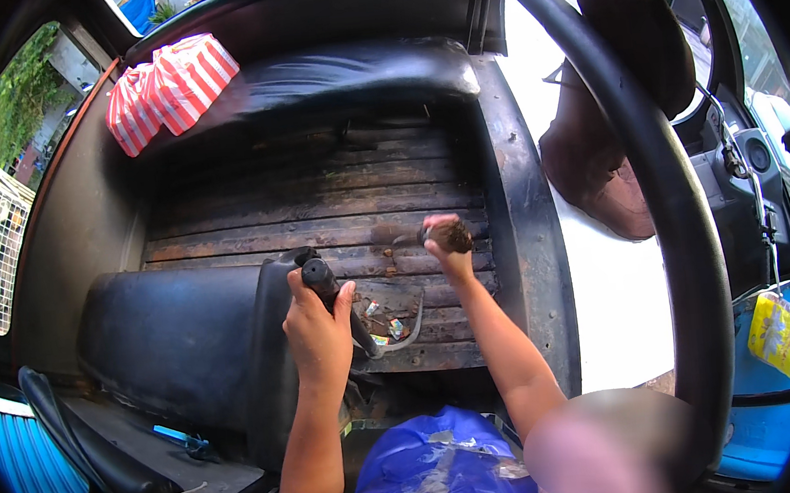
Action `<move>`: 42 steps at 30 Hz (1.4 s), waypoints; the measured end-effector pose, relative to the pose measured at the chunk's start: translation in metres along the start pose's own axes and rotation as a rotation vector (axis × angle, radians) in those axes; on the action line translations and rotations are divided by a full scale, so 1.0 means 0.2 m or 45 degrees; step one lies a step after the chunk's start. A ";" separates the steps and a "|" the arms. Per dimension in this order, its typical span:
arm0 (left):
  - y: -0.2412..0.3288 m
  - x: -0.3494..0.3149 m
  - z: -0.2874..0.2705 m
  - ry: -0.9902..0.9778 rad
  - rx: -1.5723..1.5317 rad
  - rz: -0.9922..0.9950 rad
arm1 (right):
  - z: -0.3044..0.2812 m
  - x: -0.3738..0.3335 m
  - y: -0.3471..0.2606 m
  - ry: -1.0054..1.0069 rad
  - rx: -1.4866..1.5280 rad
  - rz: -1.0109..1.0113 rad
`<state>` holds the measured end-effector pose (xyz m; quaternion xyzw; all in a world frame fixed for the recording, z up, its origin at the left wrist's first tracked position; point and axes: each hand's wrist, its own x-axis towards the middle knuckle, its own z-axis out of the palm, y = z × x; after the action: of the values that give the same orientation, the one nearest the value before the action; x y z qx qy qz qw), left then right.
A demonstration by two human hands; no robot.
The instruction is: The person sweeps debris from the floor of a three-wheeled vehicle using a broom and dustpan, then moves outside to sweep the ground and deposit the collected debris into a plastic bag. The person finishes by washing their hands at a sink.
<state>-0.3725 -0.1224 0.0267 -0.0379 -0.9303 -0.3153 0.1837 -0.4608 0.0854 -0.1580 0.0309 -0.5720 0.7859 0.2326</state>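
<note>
My left hand [315,333], in the middle of the view, is wrapped around a thick black handle [318,274] that points up and away. Below the handle, a pan-like piece with a curved grey rim [416,325] lies low over the slatted floor. Small colourful scraps [395,327] and dirt lie inside that curve. To the right, my right hand [453,253] is closed around a brush [450,235] with dark brown bristles, held above the floor and blurred by motion. Its handle is mostly hidden by my fingers.
Wooden slats [317,211] cover the vehicle floor between black padded seats [176,317]. Red-and-white striped bags [176,87] rest on the far bench. A thick black bar [627,104] curves down the right side. A purple plastic bag [433,468] sits close to me.
</note>
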 end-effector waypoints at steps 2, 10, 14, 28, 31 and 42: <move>-0.01 0.00 0.00 -0.008 0.040 0.003 | -0.01 -0.15 -0.01 -0.144 -0.095 -0.150; -0.02 -0.01 -0.03 -0.057 -0.068 0.042 | -0.35 -0.26 -0.33 -0.101 -0.056 -0.099; 0.02 -0.02 -0.01 -0.050 -0.040 0.061 | -0.25 -0.19 -0.20 0.338 -0.197 -0.079; 0.06 -0.05 0.01 -0.018 -0.004 0.053 | 0.25 -0.09 -0.06 -0.095 0.211 -0.190; 0.05 -0.05 0.03 -0.002 -0.033 0.063 | 0.26 -0.03 0.12 -0.069 -0.052 0.085; 0.12 -0.03 0.06 -0.191 -0.257 0.208 | -0.60 -0.15 -0.52 0.162 -0.221 0.080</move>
<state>-0.3660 -0.0970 0.0296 -0.1552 -0.8989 -0.3873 0.1338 -0.3669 0.2104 -0.1159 -0.0574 -0.6228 0.7406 0.2455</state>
